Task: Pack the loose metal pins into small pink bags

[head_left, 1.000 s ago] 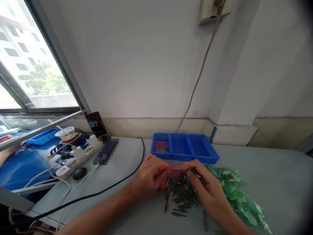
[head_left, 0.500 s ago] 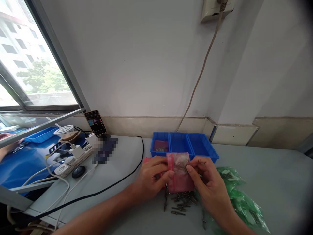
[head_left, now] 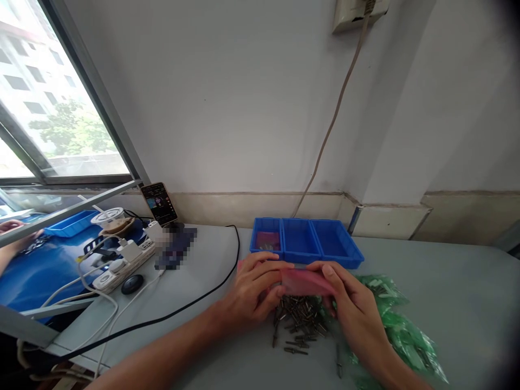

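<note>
Head view. L hand: fingers bent, thumb drawn in close below them, gripping the L end of a pink bag. R hand: thumb on near side, fingers curled behind, no visible gap, pinching the R end. Bag is held btwn the 2 hands, above the table, in front of the tray; contents can't be told. A pink edge also shows beyond L hand; can't tell if it's a 2nd bag.

Metal parts: piled on table below the bag, w/ a few lying loose on the near side & 1 near R wrist. Green bags: R of R hand, w/ parts inside.

Blue tray: behind the hands, 3 compts side by side; L compt. holds a pink packet.

L side of table: pwr strip w/ plugs, black oval item just beside it, phone propped near the wall, black cable running across. Far L: co-worker's hand over a blue surface.
</note>
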Demonstrator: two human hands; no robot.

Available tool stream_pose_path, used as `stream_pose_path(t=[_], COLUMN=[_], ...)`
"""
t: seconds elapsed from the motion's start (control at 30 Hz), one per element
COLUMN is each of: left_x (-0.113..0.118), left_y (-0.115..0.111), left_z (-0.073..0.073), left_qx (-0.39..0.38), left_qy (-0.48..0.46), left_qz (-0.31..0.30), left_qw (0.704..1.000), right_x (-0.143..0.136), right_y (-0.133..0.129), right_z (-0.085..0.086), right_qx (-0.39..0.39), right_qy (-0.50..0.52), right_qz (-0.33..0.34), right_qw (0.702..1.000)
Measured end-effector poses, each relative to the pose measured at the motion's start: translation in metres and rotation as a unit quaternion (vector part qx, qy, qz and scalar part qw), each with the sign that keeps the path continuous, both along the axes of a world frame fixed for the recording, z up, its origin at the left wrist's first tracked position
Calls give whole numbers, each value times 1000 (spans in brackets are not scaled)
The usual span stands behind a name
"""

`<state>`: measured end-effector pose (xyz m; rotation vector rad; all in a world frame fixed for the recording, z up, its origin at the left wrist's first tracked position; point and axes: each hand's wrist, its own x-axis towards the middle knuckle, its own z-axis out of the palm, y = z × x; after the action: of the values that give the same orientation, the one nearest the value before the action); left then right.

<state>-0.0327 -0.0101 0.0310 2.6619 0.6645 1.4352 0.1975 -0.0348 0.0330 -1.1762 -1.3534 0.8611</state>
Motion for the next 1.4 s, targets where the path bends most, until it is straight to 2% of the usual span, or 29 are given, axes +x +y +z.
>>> stream_pose_path(t=[0.1, 0.23, 0.47, 0.63, 0.8, 0.97, 1.07, 1.2, 1.4], left_x=[3, 4, 5, 5, 4, -1, -5, -8, -8], left_y=[1, 4, 2, -1, -1, 8, 13, 15, 13], left_z=[-4, -7, -4, 0, -6, -12, -12, -9, -10], left_qx=[-10, -13, -15, 1, -1, -69, -80, -63, -24], left_qy=[-19, -18, -14, 28, 54, 32, 12, 18, 42], left_qz=[26, 25, 24, 53, 72, 92, 106, 101, 56], left_qw=[999, 999, 1000, 998, 996, 993, 991, 993, 997], right_x=[-2, -3, 1, 0, -1, -2, -3, -4, -1], right_y=[-2, -1, 0, -1, 0, 6, 12, 20, 24], right_z=[-1, -8, -13, -13, -14, -1, 10, 14, 5], right_qx=[-9, -4, -3, -12, -19, -33, -49, -53, -41], right_qy=[26, 24, -7, -2, 6, 15, 6, 19, 75], right_qz=[23, 40, 49, 61, 73, 118, 150, 164, 141], right_qw=[999, 999, 999, 998, 997, 992, 987, 985, 986])
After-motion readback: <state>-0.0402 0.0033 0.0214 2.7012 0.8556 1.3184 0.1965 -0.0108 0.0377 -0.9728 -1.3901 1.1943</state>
